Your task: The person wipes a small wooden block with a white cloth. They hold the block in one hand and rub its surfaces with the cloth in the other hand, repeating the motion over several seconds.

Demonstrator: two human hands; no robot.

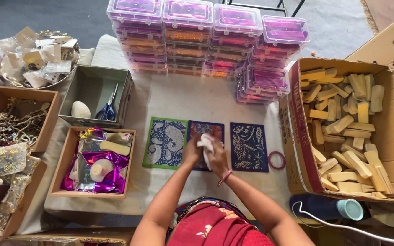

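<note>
Both hands, left hand (191, 152) & right hand (218, 157), closed round soft white cloth (206, 145) over middle patterned card (206, 132); light, floppy, prob. best bunched mid-fold.

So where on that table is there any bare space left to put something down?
The widest free patch is the white cloth between the stacked pink boxes and the three patterned cards. A narrower strip lies in front of the cards, beside the arms. The left side is crowded with trays; the cardboard box of wooden blocks fills the right.
</note>
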